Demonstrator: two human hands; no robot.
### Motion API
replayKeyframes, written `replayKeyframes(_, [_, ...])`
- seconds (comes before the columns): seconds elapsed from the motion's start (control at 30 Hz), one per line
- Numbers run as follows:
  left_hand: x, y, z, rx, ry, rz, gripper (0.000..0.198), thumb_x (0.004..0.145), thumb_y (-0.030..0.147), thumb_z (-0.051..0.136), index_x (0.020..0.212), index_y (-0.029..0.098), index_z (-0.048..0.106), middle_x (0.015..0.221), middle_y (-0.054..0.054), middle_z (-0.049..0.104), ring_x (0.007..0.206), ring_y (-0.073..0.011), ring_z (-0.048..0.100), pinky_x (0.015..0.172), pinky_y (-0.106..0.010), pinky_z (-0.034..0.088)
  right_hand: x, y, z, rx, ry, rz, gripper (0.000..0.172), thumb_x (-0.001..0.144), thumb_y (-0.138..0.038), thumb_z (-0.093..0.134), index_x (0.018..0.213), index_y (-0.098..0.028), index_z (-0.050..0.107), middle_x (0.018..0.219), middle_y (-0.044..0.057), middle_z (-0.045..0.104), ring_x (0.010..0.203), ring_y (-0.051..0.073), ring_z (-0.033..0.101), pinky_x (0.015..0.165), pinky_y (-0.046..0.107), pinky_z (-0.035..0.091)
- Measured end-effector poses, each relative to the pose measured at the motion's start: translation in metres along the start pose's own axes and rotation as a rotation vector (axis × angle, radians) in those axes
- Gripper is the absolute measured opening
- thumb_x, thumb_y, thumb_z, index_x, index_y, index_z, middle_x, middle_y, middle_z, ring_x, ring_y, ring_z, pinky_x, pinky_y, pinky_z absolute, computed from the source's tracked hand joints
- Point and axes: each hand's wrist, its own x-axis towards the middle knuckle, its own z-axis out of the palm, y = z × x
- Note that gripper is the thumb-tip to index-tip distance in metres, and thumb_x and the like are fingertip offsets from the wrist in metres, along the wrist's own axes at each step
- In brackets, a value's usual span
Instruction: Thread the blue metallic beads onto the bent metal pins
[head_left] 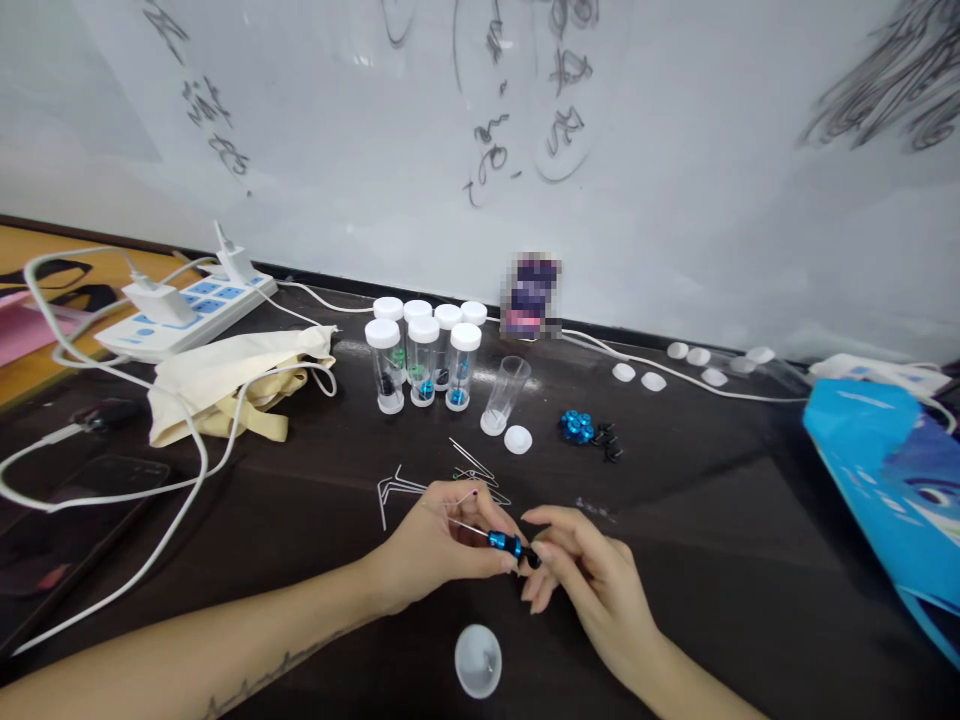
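My left hand (pixel 442 545) is closed in a pinch on a thin metal wire (pixel 469 528) that carries blue beads (pixel 505 543). My right hand (pixel 581 570) pinches a small black bead (pixel 533 559) at the wire's end, right beside the blue ones. Both hands meet just above the dark table (pixel 712 520). A pile of loose blue beads (pixel 577 426) and a few black beads (pixel 609 441) lie further back on the right. Bent wire pins (pixel 469 468) lie just beyond my left hand.
Several capped vials (pixel 424 352) with coloured beads stand in a cluster at the back, beside an open vial (pixel 504 394) and its white cap (pixel 517 439). White caps (pixel 697 356) dot the far right. A cloth bag (pixel 232 375), power strip (pixel 187 305), cables, a blue bag (pixel 892 480) and a small white dish (pixel 478 660) surround the hands.
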Motion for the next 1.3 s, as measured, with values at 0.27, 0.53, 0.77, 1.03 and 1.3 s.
replayKeyframes(0.27, [0.0024,0.0010,-0.0016,-0.001,0.096,0.012,0.020,0.066,0.013,0.081,0.073,0.014,0.062,0.087,-0.006,0.075,0.079,-0.0149,0.068,0.076,-0.027,0.053,-0.0001,-0.0017,0.0023,-0.044,0.007,-0.065,0.018,0.093,-0.025,0.059,0.110,-0.021,0.053,0.079,0.001,0.069,0.066,0.013,0.070,0.063,0.023,0.059])
replayKeyframes(0.53, [0.0015,0.0014,-0.0012,-0.009,0.031,-0.010,0.022,0.064,0.012,0.082,0.073,0.014,0.062,0.086,-0.005,0.075,0.077,-0.0159,0.069,0.073,-0.028,0.054,0.0023,-0.0003,-0.0019,-0.118,-0.076,-0.021,0.033,0.101,-0.033,0.040,0.083,-0.016,0.062,0.063,0.000,0.064,0.050,0.010,0.063,0.051,0.019,0.050])
replayKeyframes(0.77, [0.0026,0.0010,-0.0029,-0.076,0.123,-0.003,0.023,0.064,0.011,0.082,0.074,0.014,0.062,0.087,-0.004,0.074,0.076,-0.0130,0.067,0.075,-0.027,0.053,0.0014,-0.0004,-0.0020,-0.222,0.045,-0.137,0.030,0.095,-0.032,0.055,0.123,-0.022,0.050,0.082,0.001,0.065,0.070,0.014,0.065,0.067,0.024,0.053])
replayKeyframes(1.03, [0.0004,0.0012,0.0004,-0.032,-0.008,-0.004,0.024,0.065,0.011,0.081,0.073,0.014,0.059,0.087,-0.006,0.074,0.075,-0.0148,0.068,0.072,-0.028,0.053,0.0025,-0.0074,-0.0028,-0.382,-0.045,-0.158,0.029,0.100,-0.027,0.041,0.074,-0.019,0.052,0.066,-0.001,0.055,0.059,0.012,0.054,0.058,0.023,0.040])
replayKeyframes(1.3, [-0.0001,-0.0013,0.0012,0.035,-0.036,-0.029,0.023,0.063,0.013,0.082,0.073,0.014,0.061,0.086,-0.006,0.074,0.077,-0.0165,0.068,0.073,-0.029,0.053,0.0010,-0.0038,-0.0043,-0.316,-0.025,-0.102,0.033,0.102,-0.039,0.036,0.082,-0.020,0.055,0.063,-0.003,0.050,0.053,0.011,0.050,0.054,0.022,0.038])
